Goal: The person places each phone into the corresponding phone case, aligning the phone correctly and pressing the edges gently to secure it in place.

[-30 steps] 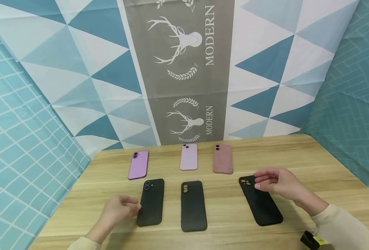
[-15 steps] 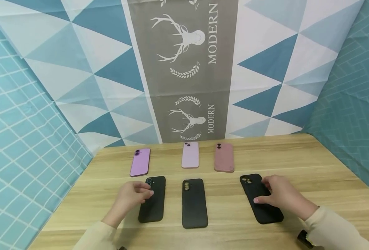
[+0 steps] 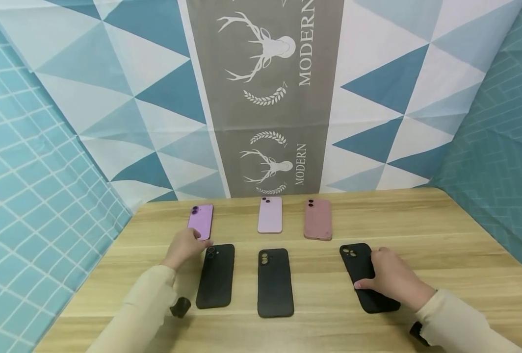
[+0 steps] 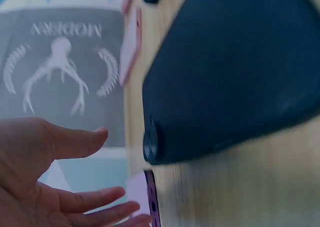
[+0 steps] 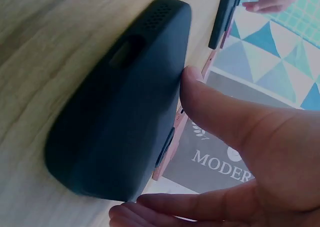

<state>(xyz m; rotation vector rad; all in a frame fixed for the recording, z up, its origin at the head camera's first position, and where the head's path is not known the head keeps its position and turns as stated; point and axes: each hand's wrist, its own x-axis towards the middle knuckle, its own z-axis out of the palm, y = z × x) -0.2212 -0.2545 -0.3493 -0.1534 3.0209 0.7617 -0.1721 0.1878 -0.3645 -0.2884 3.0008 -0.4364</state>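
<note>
My right hand (image 3: 393,274) grips the right-hand black phone case (image 3: 359,264) across its width, thumb on its left edge and fingers on the right. Wood shows through that case's camera cutouts, and it still lies on the table. In the right wrist view, the thumb and fingers (image 5: 200,207) meet the case's two long sides. Over the front of the purple phone (image 3: 204,218) is my left hand (image 3: 183,247), thumb and fingers apart. Whether it touches the phone cannot be told. Just below lies a black phone case (image 3: 216,282) with round camera rings.
A middle black phone case (image 3: 275,287) lies between the other two. Behind stand out a pale pink phone (image 3: 270,215) and a dusky pink phone (image 3: 317,219), both flat on the wooden table (image 3: 420,220). Patterned cloth (image 3: 278,98) hangs along the table's back edge.
My left hand has moved forward, from beside the left black case to the purple phone. My right hand has come down from above the right black case and taken hold of its sides.
</note>
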